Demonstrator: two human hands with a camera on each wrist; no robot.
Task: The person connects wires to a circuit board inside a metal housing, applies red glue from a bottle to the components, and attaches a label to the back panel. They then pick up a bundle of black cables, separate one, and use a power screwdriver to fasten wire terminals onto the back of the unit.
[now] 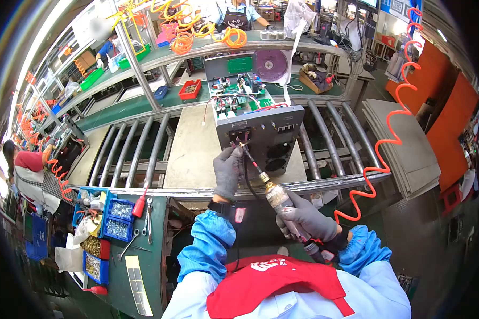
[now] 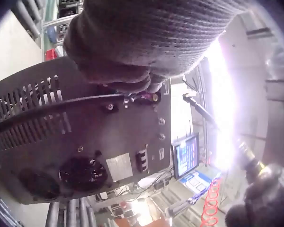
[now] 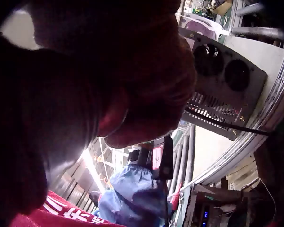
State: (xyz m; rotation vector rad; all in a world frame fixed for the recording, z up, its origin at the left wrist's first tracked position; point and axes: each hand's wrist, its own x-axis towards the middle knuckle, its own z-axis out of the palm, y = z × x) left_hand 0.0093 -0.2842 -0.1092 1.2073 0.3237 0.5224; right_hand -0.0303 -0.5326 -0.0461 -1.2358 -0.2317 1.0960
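Observation:
A dark metal case (image 1: 263,139) with its top uncovered stands on a board, its panel toward me. My gloved left hand (image 1: 228,171) is up against the panel, fingers curled at the end of a black cable (image 2: 61,100) beside small metal terminals. The fingers partly hide that cable end. My gloved right hand (image 1: 310,217) grips a power screwdriver (image 1: 277,195) around its body. Its long bit points up toward the terminals, and in the left wrist view the bit's tip (image 2: 187,96) stands off the panel. Two round fan openings (image 3: 222,66) show in the panel.
The board (image 1: 189,143) lies across a roller conveyor (image 1: 143,151). At left, a green bench (image 1: 151,255) carries blue bins (image 1: 117,228) of small hardware and wrenches (image 1: 148,218). An orange coiled hose (image 1: 380,170) hangs at right. Flat panels (image 1: 404,149) are stacked beyond the conveyor's right end.

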